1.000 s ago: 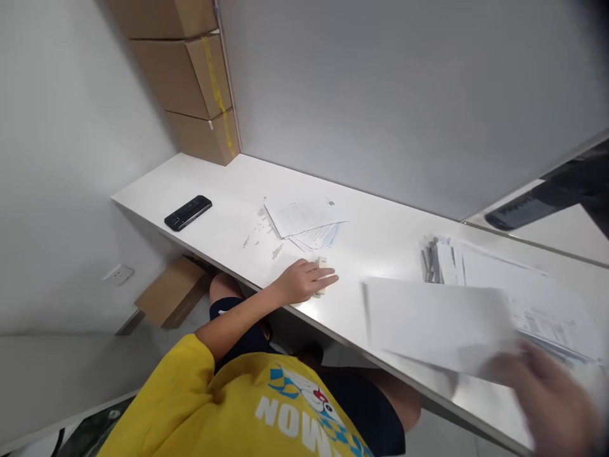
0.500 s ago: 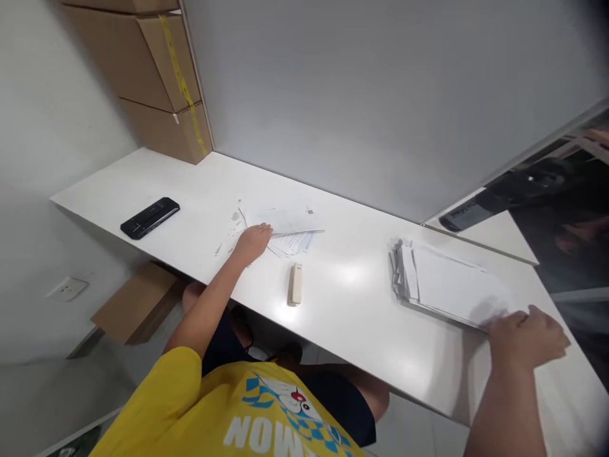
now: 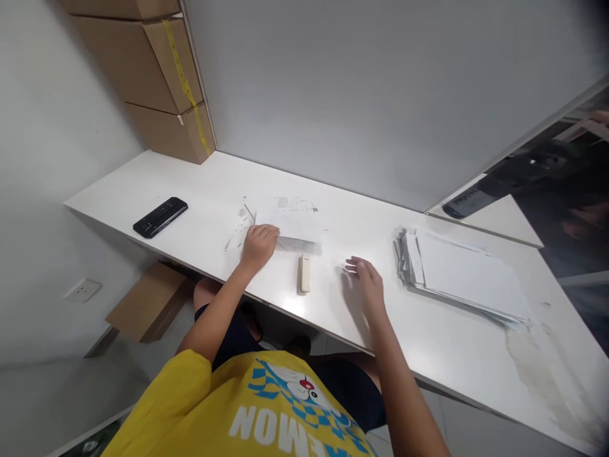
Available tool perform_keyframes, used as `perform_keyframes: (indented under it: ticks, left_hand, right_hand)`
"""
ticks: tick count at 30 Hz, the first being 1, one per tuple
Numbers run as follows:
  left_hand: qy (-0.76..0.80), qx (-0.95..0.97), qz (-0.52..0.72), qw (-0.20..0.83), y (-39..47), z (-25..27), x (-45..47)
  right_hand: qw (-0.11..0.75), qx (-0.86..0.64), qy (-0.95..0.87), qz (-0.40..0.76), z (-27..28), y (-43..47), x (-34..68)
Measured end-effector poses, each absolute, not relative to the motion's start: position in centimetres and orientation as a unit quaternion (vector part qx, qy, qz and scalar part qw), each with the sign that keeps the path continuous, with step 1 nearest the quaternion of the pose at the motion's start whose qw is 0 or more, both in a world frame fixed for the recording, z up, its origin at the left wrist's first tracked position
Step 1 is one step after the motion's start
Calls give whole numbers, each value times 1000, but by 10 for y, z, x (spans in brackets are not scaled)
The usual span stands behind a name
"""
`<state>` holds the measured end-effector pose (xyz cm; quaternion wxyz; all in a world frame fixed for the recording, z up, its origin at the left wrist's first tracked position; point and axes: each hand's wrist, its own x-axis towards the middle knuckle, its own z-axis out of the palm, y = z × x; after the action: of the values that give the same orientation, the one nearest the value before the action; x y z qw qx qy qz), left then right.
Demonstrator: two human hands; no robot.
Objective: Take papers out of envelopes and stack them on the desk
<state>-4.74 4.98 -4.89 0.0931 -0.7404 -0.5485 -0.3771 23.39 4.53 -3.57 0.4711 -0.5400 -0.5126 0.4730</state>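
Observation:
My left hand (image 3: pixel 261 246) is closed on the near left edge of some printed sheets of paper (image 3: pixel 295 219) lying on the white table, the fingertips hidden from me. Just in front of these sheets lies a small cream stapler (image 3: pixel 305 274), which neither hand touches. Between the stapler and a thick stack of paper (image 3: pixel 469 273), my right hand (image 3: pixel 367 282) hangs over the table, fingers loosely apart and holding nothing. The stack lies to the right with uneven, fanned left ends.
A black phone (image 3: pixel 160 217) rests on the left part of the table (image 3: pixel 352 197). Cardboard boxes (image 3: pixel 166 127) are piled in the far left corner, with another box (image 3: pixel 147 301) below the table. A grey panel (image 3: pixel 361 95) rises along the back edge.
My right hand has left the near right end of the paper stack and come left toward the stapler. My left hand stays at the sheets, whose near edge now looks lifted or folded.

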Motion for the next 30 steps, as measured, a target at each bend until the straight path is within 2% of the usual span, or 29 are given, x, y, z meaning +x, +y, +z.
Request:
perform_keyframes:
  ticks: [5,9,11,14,18,20,25,30]
  left_hand:
    - [-412,-820,-394,51,-9,-48,-19]
    - [-360,-826,-431,-53,-51,-57,-16]
    - [-416,-755,-488,-137,-67,-64,-17]
    - [-523,-551,-597,-260,-84,-71,-16]
    - [-487,-345,-658,-459,-91,-62,-15]
    - [-474,-298,-646,-518,-91,-52,-19]
    - [-556,-377,-559,-486,-87,-37,-29]
    - [-529,-475,-563,-422,-87,-28,-26]
  right_hand:
    - [462,-436,-388,668,-45,41,222]
    - [458,-471,-383,650,-50,14,234]
    - [464,-495,-387,624,-53,-1,237]
    - [483,-490,-388,614,-61,-19,238]
    - [487,-482,-385,618,-77,-24,238]
    - [481,-483,-378,627,-84,-22,239]
    - [476,-518,-349,619,-86,-21,236]
    - [475,-560,-372,568,-75,-29,237]
